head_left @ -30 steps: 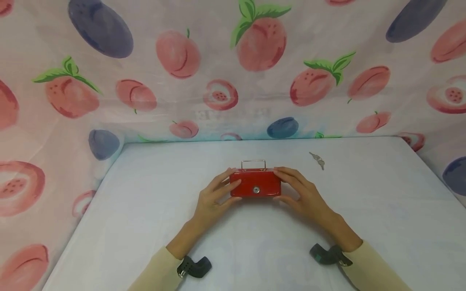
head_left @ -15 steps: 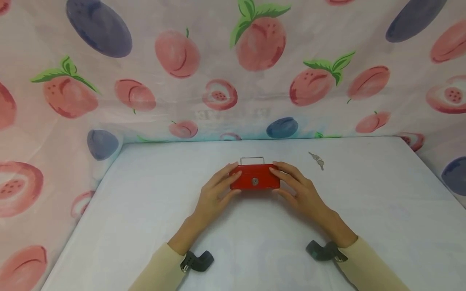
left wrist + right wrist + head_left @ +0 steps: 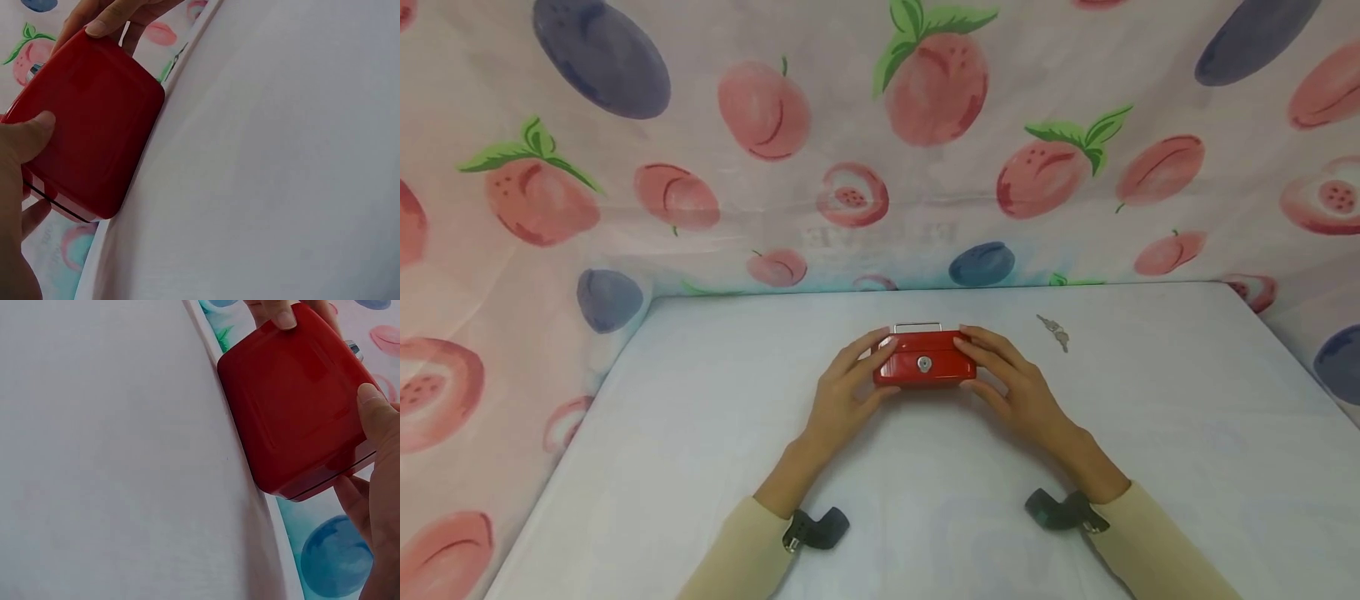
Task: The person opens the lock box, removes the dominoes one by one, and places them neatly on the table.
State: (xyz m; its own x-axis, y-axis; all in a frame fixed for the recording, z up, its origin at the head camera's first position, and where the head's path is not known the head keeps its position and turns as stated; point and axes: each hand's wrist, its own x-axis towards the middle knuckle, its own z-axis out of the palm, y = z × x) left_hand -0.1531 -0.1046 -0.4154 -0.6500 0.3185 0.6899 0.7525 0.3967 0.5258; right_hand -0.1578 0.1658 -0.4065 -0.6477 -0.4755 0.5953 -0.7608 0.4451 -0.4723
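Note:
A small red cash box (image 3: 925, 368) is held between both hands over the middle of the white table. Its round lock (image 3: 924, 363) faces me, and a thin wire handle (image 3: 917, 323) shows at its top. My left hand (image 3: 844, 396) grips the left end, with the thumb (image 3: 36, 134) on the underside. The right end is gripped by my right hand (image 3: 1018, 387), its thumb (image 3: 374, 407) also under the box. Both wrist views show the box's bottom, tilted up off the table. Whether its far edge touches the table, I cannot tell.
Two small keys (image 3: 1054, 332), apparently joined, lie on the white table (image 3: 1150, 400) to the right of the box, farther back. A fruit-printed cloth (image 3: 850, 100) hangs behind the table and along its sides.
Both hands have shifted the cash box slightly away from me, keeping their grip. Its tilt has changed, and the wire handle looks lower behind the top. The keys have stayed put.

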